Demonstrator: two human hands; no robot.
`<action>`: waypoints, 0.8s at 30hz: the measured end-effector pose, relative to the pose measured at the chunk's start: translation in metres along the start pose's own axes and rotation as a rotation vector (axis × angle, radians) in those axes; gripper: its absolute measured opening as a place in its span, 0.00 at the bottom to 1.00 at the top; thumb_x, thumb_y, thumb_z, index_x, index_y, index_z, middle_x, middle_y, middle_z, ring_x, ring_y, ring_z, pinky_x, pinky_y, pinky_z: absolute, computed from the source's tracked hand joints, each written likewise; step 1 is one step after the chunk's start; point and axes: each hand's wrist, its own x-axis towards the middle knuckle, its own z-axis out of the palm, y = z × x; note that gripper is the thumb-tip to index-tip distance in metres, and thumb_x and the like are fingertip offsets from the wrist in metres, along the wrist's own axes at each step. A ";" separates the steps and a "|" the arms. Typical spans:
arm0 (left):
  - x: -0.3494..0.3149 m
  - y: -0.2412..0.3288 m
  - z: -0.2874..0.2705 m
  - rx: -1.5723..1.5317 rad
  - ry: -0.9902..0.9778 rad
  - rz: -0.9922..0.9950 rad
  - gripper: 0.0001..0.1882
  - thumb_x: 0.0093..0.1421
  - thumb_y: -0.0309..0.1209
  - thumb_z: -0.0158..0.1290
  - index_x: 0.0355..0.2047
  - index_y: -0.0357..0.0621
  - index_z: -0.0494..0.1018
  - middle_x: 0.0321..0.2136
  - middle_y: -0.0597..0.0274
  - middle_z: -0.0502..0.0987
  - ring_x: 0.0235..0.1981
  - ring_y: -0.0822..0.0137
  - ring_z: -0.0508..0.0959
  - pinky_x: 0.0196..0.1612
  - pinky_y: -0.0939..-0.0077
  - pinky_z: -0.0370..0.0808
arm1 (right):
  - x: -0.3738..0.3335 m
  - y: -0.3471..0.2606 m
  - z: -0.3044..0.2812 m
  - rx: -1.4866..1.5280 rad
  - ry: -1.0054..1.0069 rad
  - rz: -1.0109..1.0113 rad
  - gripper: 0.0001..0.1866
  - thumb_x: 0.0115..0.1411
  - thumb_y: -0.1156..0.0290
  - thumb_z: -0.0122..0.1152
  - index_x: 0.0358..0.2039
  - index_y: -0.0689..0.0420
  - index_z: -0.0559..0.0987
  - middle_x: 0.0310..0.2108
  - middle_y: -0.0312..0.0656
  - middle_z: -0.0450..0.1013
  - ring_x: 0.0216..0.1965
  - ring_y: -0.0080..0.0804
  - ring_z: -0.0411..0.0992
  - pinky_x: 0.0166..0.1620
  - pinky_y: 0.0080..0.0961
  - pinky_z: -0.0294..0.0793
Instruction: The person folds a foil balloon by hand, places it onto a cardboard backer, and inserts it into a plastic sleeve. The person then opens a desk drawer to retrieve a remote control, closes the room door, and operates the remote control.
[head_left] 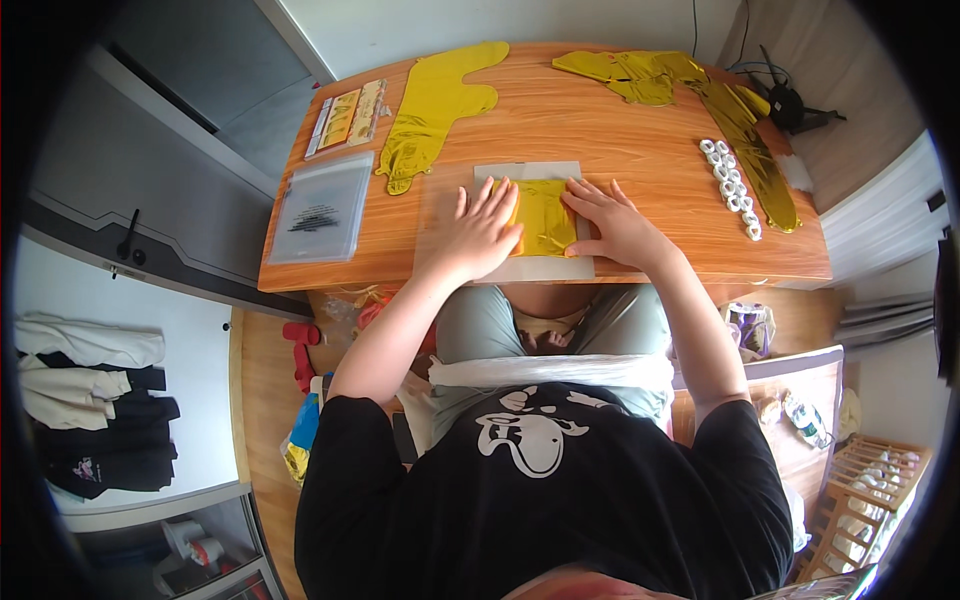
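A folded gold foil balloon (546, 220) lies as a flat rectangle on a grey board (560, 268) near the table's front edge. My left hand (484, 232) lies flat with its fingers stretched out, touching the foil's left side. Across from it, my right hand (612, 226) is spread open, fingertips and thumb on the foil's right side. Both hands cover parts of the foil's edges and the board.
On the wooden table (370, 240) are a stack of clear plastic bags (322, 210), a printed packet (347, 118), an unfolded gold foil balloon (430, 110), another crumpled gold balloon (750, 140), white ribbon-like rolls (728, 185) and a black stand (788, 105).
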 end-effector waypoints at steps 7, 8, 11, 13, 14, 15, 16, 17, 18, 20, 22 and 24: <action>0.004 -0.021 -0.024 -0.310 -0.153 0.068 0.49 0.66 0.46 0.55 0.76 0.46 0.38 0.77 0.52 0.39 0.77 0.57 0.39 0.76 0.52 0.34 | 0.002 -0.007 -0.005 -0.105 -0.019 0.053 0.51 0.50 0.43 0.73 0.70 0.52 0.65 0.72 0.47 0.58 0.75 0.43 0.49 0.76 0.52 0.37; 0.004 -0.018 -0.032 -0.257 -0.193 0.075 0.51 0.65 0.50 0.56 0.76 0.46 0.38 0.76 0.51 0.40 0.77 0.55 0.40 0.76 0.52 0.37 | 0.001 -0.006 -0.005 -0.105 -0.020 0.055 0.51 0.50 0.43 0.73 0.70 0.52 0.65 0.72 0.47 0.58 0.75 0.43 0.49 0.76 0.52 0.37; 0.007 -0.023 -0.033 -0.071 -0.188 0.136 0.54 0.63 0.58 0.55 0.76 0.44 0.40 0.76 0.49 0.41 0.77 0.53 0.42 0.76 0.53 0.43 | 0.002 0.000 -0.003 -0.060 0.039 0.049 0.51 0.49 0.43 0.73 0.69 0.54 0.65 0.71 0.47 0.59 0.75 0.44 0.50 0.76 0.51 0.39; 0.004 -0.029 -0.026 0.064 -0.142 0.184 0.56 0.62 0.61 0.55 0.75 0.42 0.40 0.76 0.48 0.42 0.76 0.52 0.44 0.76 0.53 0.45 | 0.005 0.003 0.000 -0.054 0.045 -0.013 0.52 0.49 0.44 0.74 0.69 0.57 0.65 0.71 0.48 0.58 0.74 0.45 0.51 0.76 0.47 0.43; 0.002 -0.031 -0.021 0.096 -0.093 0.214 0.57 0.61 0.63 0.54 0.75 0.41 0.41 0.76 0.47 0.43 0.76 0.51 0.44 0.76 0.53 0.45 | 0.006 0.004 0.000 -0.054 0.043 -0.011 0.52 0.49 0.44 0.74 0.69 0.57 0.65 0.71 0.48 0.58 0.74 0.45 0.51 0.76 0.47 0.43; 0.002 -0.032 -0.018 0.127 -0.045 0.244 0.57 0.61 0.65 0.52 0.75 0.40 0.41 0.75 0.47 0.44 0.76 0.51 0.44 0.76 0.53 0.44 | 0.007 0.004 0.000 -0.023 0.040 -0.028 0.53 0.49 0.44 0.74 0.69 0.59 0.64 0.71 0.49 0.58 0.73 0.46 0.52 0.76 0.45 0.45; 0.002 -0.034 -0.014 0.125 -0.046 0.244 0.57 0.61 0.65 0.52 0.75 0.40 0.41 0.75 0.47 0.44 0.76 0.51 0.44 0.76 0.53 0.44 | 0.007 0.005 0.001 0.007 0.037 -0.045 0.54 0.48 0.44 0.74 0.69 0.60 0.64 0.71 0.50 0.58 0.73 0.48 0.53 0.75 0.44 0.47; 0.002 -0.034 -0.014 0.127 -0.039 0.244 0.58 0.60 0.66 0.52 0.75 0.40 0.41 0.75 0.47 0.44 0.76 0.51 0.44 0.76 0.54 0.44 | 0.008 0.003 0.001 0.009 0.035 -0.043 0.54 0.48 0.44 0.74 0.69 0.60 0.64 0.71 0.50 0.58 0.73 0.48 0.53 0.75 0.44 0.47; 0.002 -0.033 -0.014 0.129 -0.031 0.243 0.58 0.60 0.67 0.51 0.75 0.40 0.41 0.75 0.46 0.44 0.76 0.51 0.44 0.76 0.54 0.44 | 0.009 0.001 0.001 -0.017 0.028 -0.041 0.54 0.48 0.44 0.74 0.69 0.60 0.63 0.71 0.51 0.58 0.73 0.49 0.53 0.75 0.43 0.48; 0.002 -0.032 -0.013 0.119 -0.029 0.242 0.58 0.60 0.67 0.51 0.75 0.40 0.41 0.75 0.46 0.44 0.76 0.51 0.44 0.76 0.54 0.44 | 0.012 -0.002 0.003 -0.041 0.020 -0.038 0.54 0.48 0.44 0.74 0.69 0.60 0.63 0.71 0.52 0.58 0.72 0.50 0.54 0.75 0.43 0.49; 0.003 -0.029 -0.012 0.109 -0.026 0.242 0.58 0.60 0.67 0.51 0.75 0.40 0.41 0.75 0.47 0.44 0.76 0.51 0.44 0.76 0.54 0.44 | 0.016 -0.004 0.008 -0.052 0.039 -0.068 0.55 0.48 0.44 0.74 0.69 0.61 0.63 0.71 0.53 0.58 0.72 0.52 0.54 0.75 0.42 0.50; 0.004 -0.027 -0.011 0.108 -0.012 0.235 0.58 0.60 0.67 0.51 0.75 0.40 0.42 0.75 0.47 0.44 0.76 0.52 0.45 0.76 0.54 0.44 | 0.020 -0.007 0.010 -0.044 0.036 -0.073 0.55 0.48 0.44 0.74 0.69 0.61 0.63 0.71 0.52 0.58 0.72 0.52 0.53 0.75 0.42 0.50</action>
